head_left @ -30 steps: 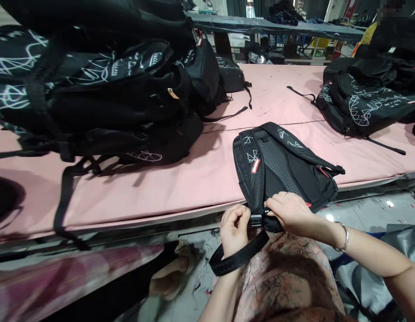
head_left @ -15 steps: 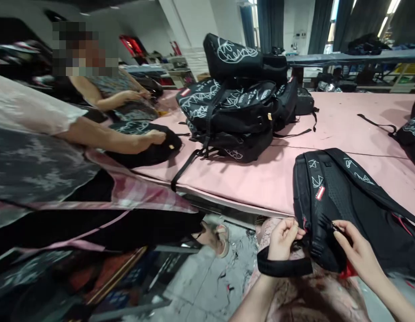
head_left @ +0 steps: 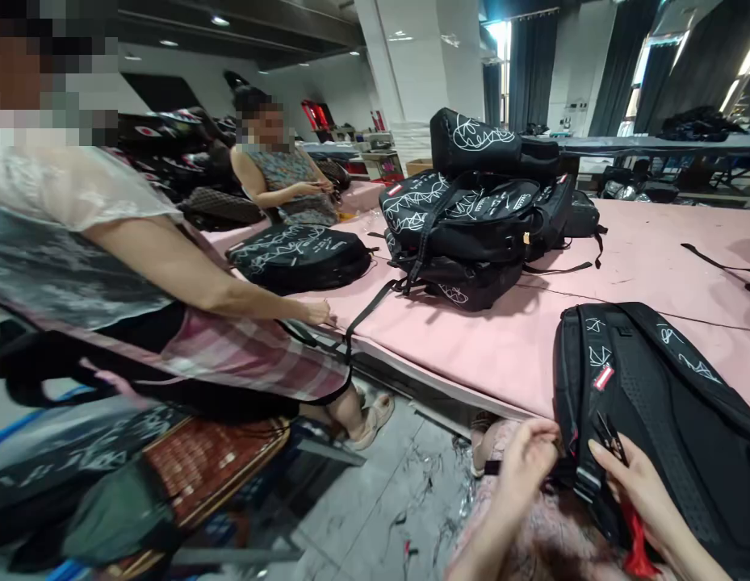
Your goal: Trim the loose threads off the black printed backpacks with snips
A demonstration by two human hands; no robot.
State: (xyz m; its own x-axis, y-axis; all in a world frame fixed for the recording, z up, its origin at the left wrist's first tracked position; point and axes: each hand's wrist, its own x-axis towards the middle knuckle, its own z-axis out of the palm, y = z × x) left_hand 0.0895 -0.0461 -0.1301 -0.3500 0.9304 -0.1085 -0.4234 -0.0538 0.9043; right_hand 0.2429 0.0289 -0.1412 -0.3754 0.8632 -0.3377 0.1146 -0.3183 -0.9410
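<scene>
Right grip (head_left: 632, 476) is closed round dark pointed snips (head_left: 610, 436), tips up and away from us; something red (head_left: 636, 545) dangles under it. Left grip (head_left: 529, 452), just left, has fingertips bunched at the backpack's near-left edge; can't tell if we're pinching anything there. Black backpack (head_left: 659, 411) lies beneath and right of our right grip, back panel up: matte fabric, padded straps, perforated centre strip, white scribble print. Its long axis slants, rounded top end far-left, other end near-right. Red-and-white label (head_left: 603, 378) on the strap just beyond the snips, lettering too small to read. Buckle (head_left: 586, 486) sits between our grips. Farther out: smooth pink counter (head_left: 496, 355); beyond and left, bag stack (head_left: 501, 234), glossy roll-shaped piece on top, same scribbles. Farther left, a co-worker's hand (head_left: 317, 313) at the counter edge.
</scene>
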